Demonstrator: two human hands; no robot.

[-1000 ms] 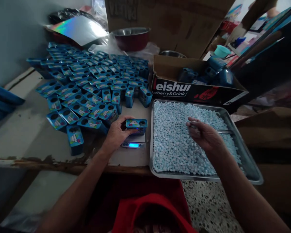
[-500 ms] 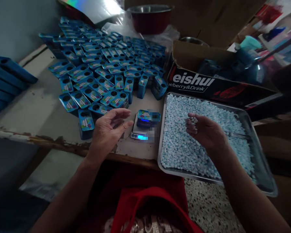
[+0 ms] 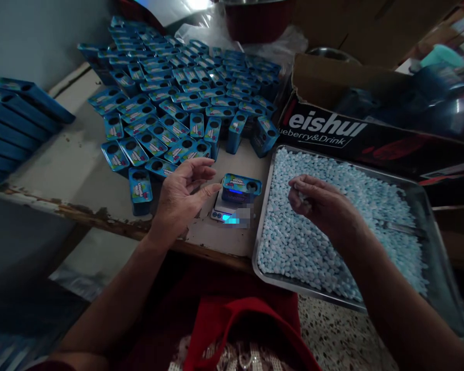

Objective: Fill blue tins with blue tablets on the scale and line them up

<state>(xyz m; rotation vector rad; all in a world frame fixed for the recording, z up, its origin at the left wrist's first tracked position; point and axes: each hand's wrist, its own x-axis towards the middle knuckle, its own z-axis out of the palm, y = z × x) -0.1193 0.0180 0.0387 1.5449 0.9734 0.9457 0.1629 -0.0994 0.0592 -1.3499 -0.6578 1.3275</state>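
Observation:
A blue tin (image 3: 241, 187) with a round hole in its top stands on a small digital scale (image 3: 221, 210), whose display glows blue. Just left of the scale, my left hand (image 3: 187, 193) is held open with fingers and thumb apart, gripping nothing. My right hand (image 3: 313, 198) is closed around a few small pale candies (image 3: 302, 197), over the left part of a metal tray (image 3: 263, 242). Small pale-blue and white candies (image 3: 294, 247) cover most of that tray. A metal utensil (image 3: 404, 229) lies among them, partly behind my right forearm.
Many blue tins (image 3: 170, 103) crowd the worn table (image 3: 81, 178), with a stack of more (image 3: 19, 129) at far left. Behind the tray stands a black cardboard box (image 3: 325, 123) holding tins. A dark red bowl (image 3: 259, 23) and clear plastic (image 3: 201, 31) are at the back.
My right hand has drawn slightly left towards the scale, its fingers curled tighter round the candies. My left hand keeps its open pose beside the scale. The whole view has shifted a little.

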